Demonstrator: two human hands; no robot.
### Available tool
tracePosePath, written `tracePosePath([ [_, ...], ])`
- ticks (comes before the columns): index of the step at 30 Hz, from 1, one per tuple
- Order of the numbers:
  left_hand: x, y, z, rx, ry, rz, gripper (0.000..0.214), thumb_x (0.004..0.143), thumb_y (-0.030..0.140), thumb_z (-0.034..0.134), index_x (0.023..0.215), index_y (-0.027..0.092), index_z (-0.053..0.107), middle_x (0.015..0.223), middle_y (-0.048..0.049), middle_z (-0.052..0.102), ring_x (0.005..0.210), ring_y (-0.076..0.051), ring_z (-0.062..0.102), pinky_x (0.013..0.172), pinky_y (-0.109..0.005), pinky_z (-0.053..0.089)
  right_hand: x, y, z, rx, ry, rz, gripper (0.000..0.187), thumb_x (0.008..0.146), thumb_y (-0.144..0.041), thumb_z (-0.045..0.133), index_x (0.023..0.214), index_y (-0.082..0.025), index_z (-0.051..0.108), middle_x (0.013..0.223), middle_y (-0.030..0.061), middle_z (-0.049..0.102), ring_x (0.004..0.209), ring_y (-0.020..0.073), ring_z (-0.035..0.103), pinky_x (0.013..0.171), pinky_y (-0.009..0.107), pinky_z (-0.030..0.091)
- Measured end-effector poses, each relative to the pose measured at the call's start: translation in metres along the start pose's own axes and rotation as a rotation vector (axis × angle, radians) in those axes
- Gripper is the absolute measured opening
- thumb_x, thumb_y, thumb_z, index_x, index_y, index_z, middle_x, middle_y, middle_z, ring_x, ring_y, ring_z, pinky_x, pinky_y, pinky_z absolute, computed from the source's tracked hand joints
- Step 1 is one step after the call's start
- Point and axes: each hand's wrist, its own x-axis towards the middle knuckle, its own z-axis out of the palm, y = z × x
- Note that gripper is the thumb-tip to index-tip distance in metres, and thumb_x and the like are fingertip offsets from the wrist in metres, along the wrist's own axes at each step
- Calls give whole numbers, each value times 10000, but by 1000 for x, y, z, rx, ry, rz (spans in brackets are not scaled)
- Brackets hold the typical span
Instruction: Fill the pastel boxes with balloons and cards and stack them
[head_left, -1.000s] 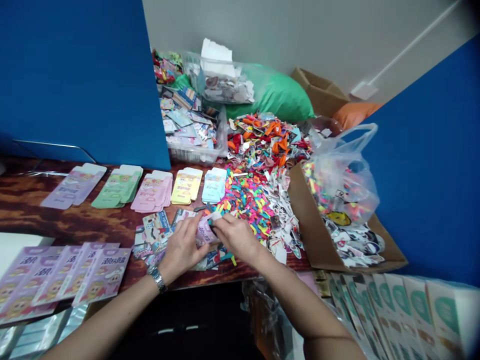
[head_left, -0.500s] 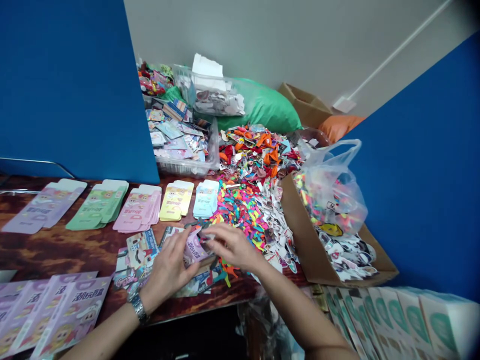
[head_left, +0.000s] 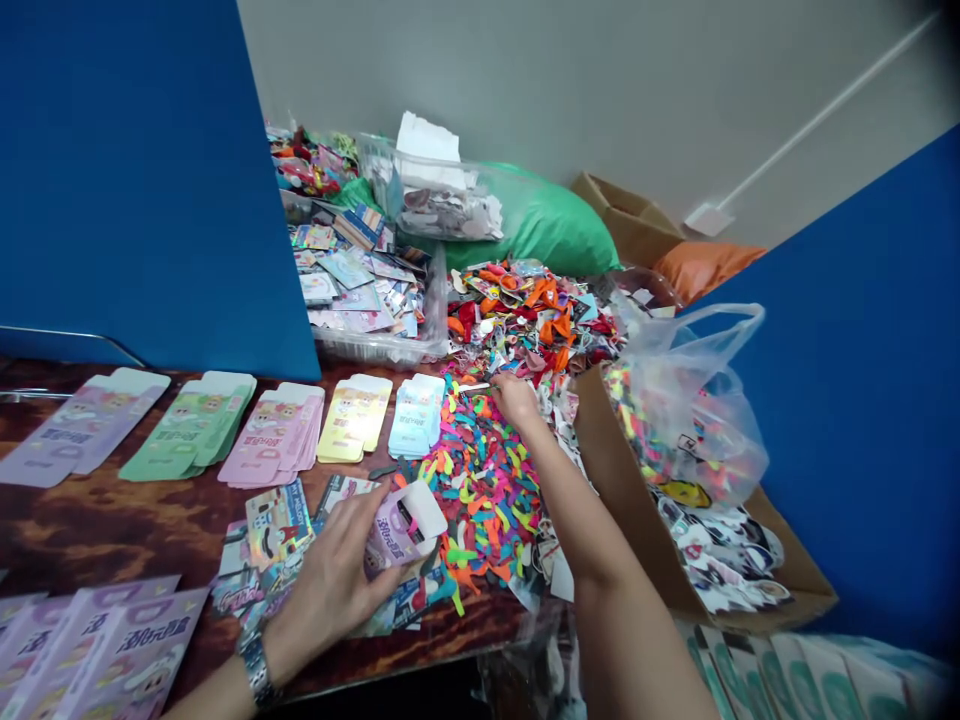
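Note:
My left hand (head_left: 341, 560), with a metal watch on the wrist, grips a small purple printed carton (head_left: 394, 535). The carton's top flap stands open and something dark with a bit of pink shows inside. My right hand (head_left: 516, 402) reaches to the far edge of a heap of small bright rubber pieces like uninflated balloons (head_left: 487, 490). Its fingers are curled down near a thin white strip (head_left: 474, 387); what they pinch, if anything, is hidden. Under and beside my left hand lie glossy printed cards (head_left: 277, 525).
Flat cartons in purple, green, pink (head_left: 274, 435), yellow and blue lie in a row. Purple packs (head_left: 142, 650) stand front left. Behind are a clear bin of cards (head_left: 375, 345) and mixed trinkets (head_left: 525, 310). A cardboard box (head_left: 637, 520) with a plastic bag (head_left: 705, 420) stands right.
My right hand has left the purple carton and moved away to the right, to the far side of the bright heap. The carton stays in my left hand, its open top now showing.

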Motion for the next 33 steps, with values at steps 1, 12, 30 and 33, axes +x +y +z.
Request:
tracePosePath([
  [1, 0, 0, -1, -2, -6, 2, 725, 851, 354, 612, 1480, 212, 280, 1318, -138, 566, 1185, -284, 569, 956, -422, 517, 6, 2, 3, -28, -32, 4, 230, 919, -216, 517, 1068, -163, 685, 1128, 128, 660, 985, 206, 630, 845, 259, 442],
  [12, -3, -6, -1, -10, -6, -7, 746, 851, 357, 619, 1488, 214, 258, 1348, -145, 556, 1211, -294, 557, 962, -428, 520, 22, -8, 11, -225, -153, -82, 344, 936, -159, 430, 1228, -143, 612, 1143, 167, 613, 1040, 238, 612, 905, 299, 431],
  [30, -4, -5, -1, -13, -1, -36, 753, 845, 356, 632, 1487, 213, 266, 1354, -140, 553, 1210, -282, 557, 971, -413, 512, 35, -38, 1, -266, -218, -341, 267, 896, -52, 481, 1054, -90, 693, 1087, 206, 686, 1120, 261, 569, 922, 330, 437],
  [33, -5, -7, -3, 2, 30, -62, 746, 839, 343, 634, 1480, 208, 278, 1353, -144, 550, 1216, -291, 555, 976, -426, 507, 32, -38, -16, -209, -181, -318, 213, 873, -56, 518, 991, -81, 693, 1034, 203, 693, 1024, 248, 615, 889, 309, 449],
])
